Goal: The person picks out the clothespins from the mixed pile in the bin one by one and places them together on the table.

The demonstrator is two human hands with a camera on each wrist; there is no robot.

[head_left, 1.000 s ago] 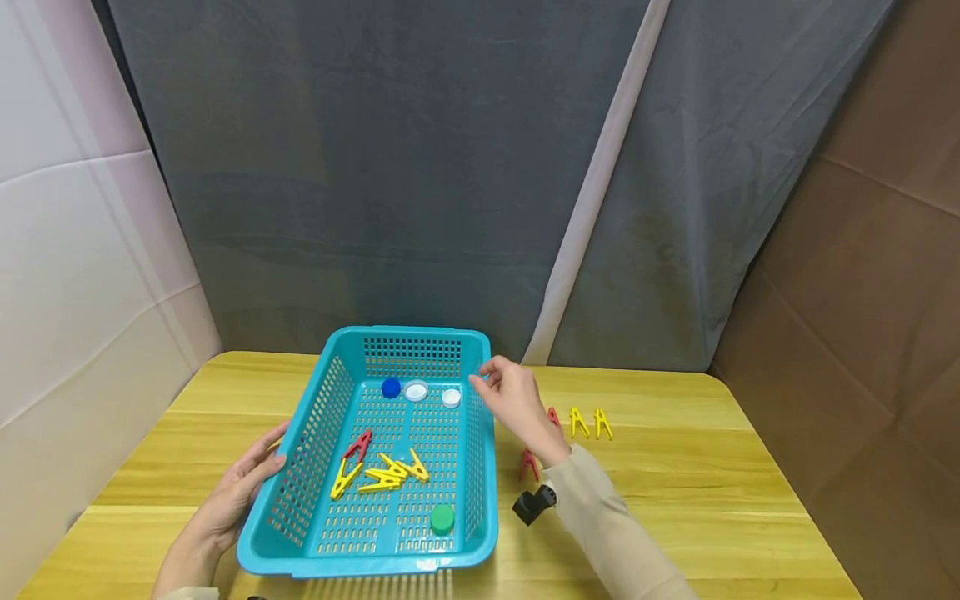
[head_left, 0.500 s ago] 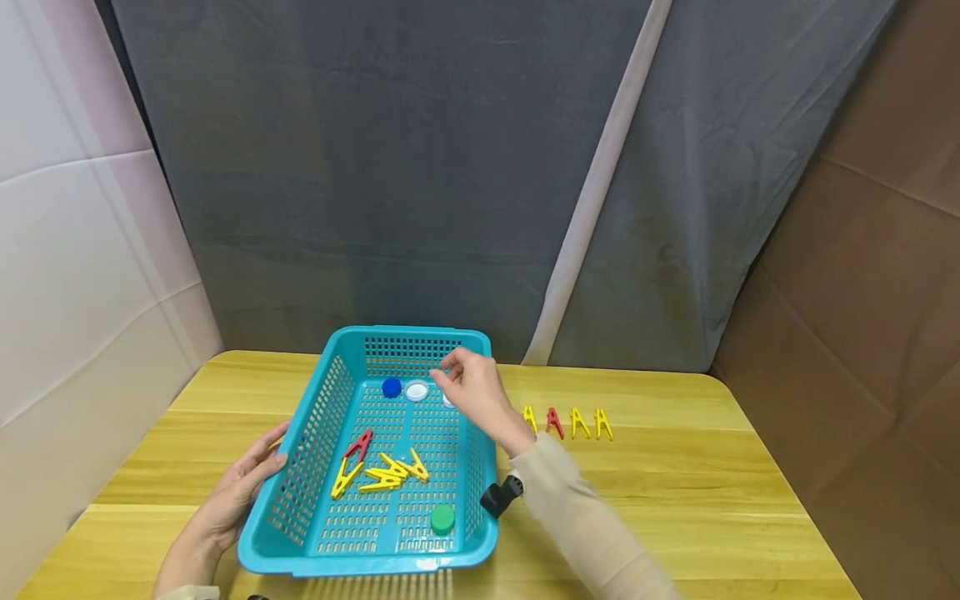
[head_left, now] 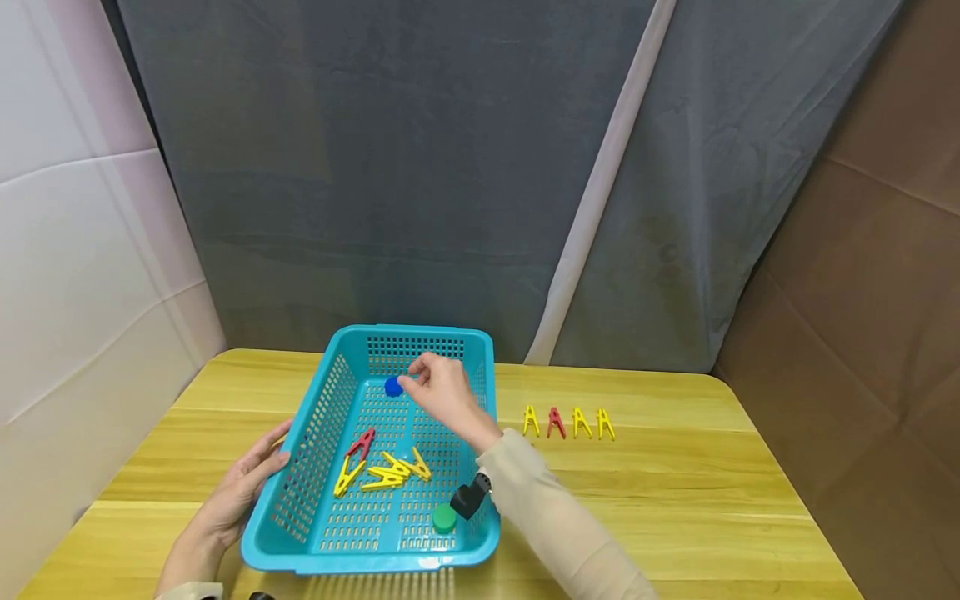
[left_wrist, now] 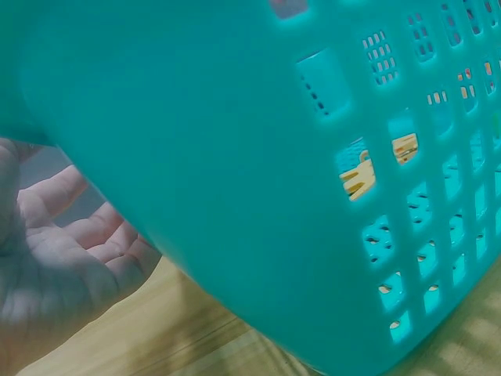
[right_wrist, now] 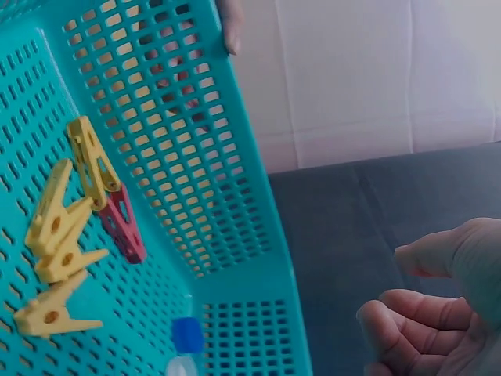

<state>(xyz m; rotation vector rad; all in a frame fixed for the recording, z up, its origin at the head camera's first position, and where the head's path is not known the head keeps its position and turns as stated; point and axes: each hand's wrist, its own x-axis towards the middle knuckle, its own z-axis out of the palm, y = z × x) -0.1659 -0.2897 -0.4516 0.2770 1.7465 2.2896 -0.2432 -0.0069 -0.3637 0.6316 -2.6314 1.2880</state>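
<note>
A turquoise plastic basket (head_left: 296, 554) stands on the wooden table. My left hand (head_left: 236, 496) rests against its left side, fingers fairly straight along the outside and thumb tip at the rim. My right hand (head_left: 444, 392) hovers over the far part of the basket. In the right wrist view its thumb and loosely bent fingers (right_wrist: 383, 325) stand apart, with nothing between them. Close to its fingertips in the head view is a blue cap (head_left: 393, 387). A whitish cap (right_wrist: 182, 366) shows beside it in the right wrist view; the hand hides that spot in the head view.
Inside the basket lie a red clothespin (head_left: 362, 446), several yellow clothespins (head_left: 386, 475) and a green cap (head_left: 444, 519). Right of it, a row on the table (head_left: 675, 492) has a red clothespin (head_left: 555, 422) and yellow clothespins (head_left: 581, 422). A grey curtain (head_left: 420, 167) hangs behind.
My right hand has moved left from the basket's right rim to over the caps at the far end, now covering the white ones. The left hand has stayed at the basket's side.
</note>
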